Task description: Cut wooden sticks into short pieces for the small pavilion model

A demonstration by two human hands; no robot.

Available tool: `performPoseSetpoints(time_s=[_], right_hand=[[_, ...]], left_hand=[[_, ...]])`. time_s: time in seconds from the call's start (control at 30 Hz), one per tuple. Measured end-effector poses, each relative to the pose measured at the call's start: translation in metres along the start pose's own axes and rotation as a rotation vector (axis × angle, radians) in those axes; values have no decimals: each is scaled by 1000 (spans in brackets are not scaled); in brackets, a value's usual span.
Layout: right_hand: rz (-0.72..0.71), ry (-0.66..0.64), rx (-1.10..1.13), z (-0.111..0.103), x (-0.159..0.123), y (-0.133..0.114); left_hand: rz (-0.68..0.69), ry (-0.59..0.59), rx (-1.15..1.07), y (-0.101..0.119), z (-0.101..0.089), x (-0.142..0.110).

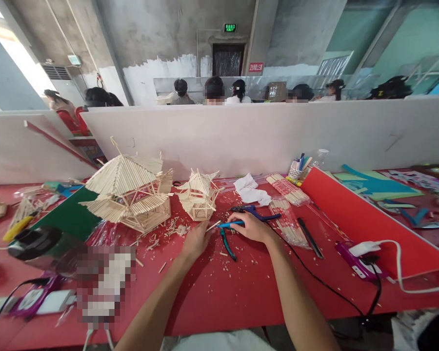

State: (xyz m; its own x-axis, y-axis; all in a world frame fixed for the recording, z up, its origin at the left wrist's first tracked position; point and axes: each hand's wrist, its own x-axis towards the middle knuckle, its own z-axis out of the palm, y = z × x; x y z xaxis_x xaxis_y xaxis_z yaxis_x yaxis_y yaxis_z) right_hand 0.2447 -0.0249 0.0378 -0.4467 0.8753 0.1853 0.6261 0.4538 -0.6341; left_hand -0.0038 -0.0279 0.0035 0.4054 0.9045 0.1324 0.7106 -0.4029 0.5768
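My left hand (196,240) is closed around a short wooden stick (214,226), whose end points right. Facing it, my right hand (251,226) grips a slim blue pen (227,224), its tip close to the stick. Teal-handled pliers (226,244) lie just below the pen, partly hidden. A dark blue tool with a cable, apparently a glue gun (258,213), rests behind my right hand. Beyond my left hand stands a small pavilion model made of sticks (198,197). A larger stick pavilion (128,195) is to its left.
Stick offcuts (164,234) litter the red table (227,297). Bagged sticks (287,222), a crumpled tissue (250,189) and a black cutter knife (310,237) lie right. A red board (366,229) and purple power strip (362,263) flank them. A dark bottle (44,251) lies left.
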Motion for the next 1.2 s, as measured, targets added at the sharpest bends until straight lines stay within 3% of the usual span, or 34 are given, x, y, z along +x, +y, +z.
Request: performPoseSetpoints(time_s=[0.13, 0.37, 0.8, 1.0, 1.2], right_hand=[[-1, -9, 13, 1, 1, -4], [7, -1, 30, 1, 0, -1], [17, 1, 74, -1, -2, 2], [-21, -57, 134, 6, 2, -6], [-64, -94, 162, 17, 5, -17]], left_hand=[[73, 31, -122, 1, 0, 0], [10, 66, -143, 8, -2, -1], [40, 43, -164, 14, -9, -2], [74, 31, -202, 14, -5, -3], [84, 92, -294, 14, -6, -3]])
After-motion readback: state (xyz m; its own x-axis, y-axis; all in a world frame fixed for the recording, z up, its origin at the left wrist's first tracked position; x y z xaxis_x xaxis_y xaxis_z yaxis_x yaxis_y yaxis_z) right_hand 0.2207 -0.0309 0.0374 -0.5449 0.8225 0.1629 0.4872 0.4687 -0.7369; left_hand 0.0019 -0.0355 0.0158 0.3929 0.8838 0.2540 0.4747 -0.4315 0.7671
